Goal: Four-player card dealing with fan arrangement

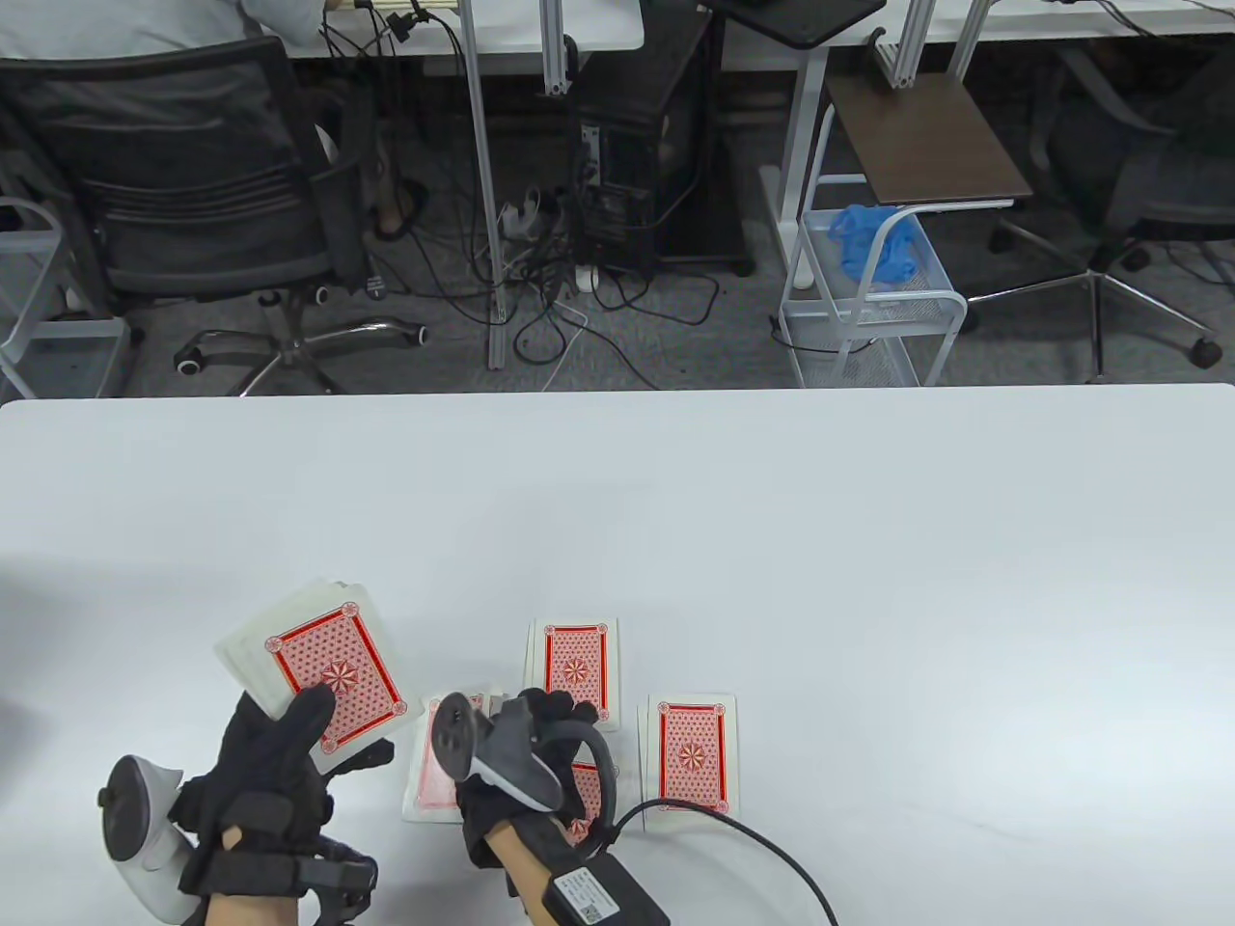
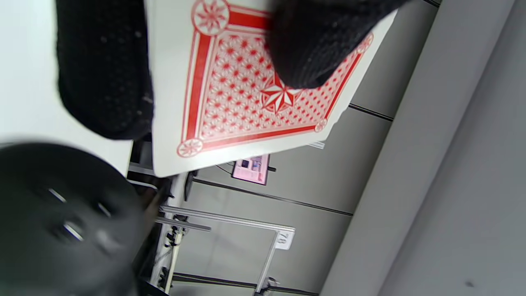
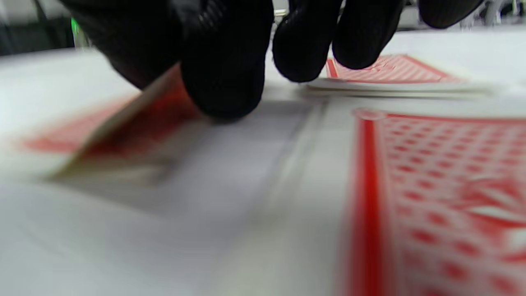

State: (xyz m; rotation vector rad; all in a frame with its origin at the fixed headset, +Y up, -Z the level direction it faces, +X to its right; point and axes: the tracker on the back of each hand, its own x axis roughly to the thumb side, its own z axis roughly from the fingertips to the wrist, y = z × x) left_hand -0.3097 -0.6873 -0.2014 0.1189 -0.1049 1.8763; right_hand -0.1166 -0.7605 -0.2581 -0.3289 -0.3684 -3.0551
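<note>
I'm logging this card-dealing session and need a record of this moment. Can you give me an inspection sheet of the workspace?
Surface: white table, mostly bare.
Job's things: red-backed card deck held above the table; face-down red-backed card piles at far, right and left; a fourth partly hidden under the right hand.
Clutter: nothing seen.
Grippers: left hand grips the deck, thumb on top; right hand pinches a tilted card at the left pile.
Cables: black cable trails from the right wrist.
Surroundings: office chairs, white wire cart, floor cables.
</note>
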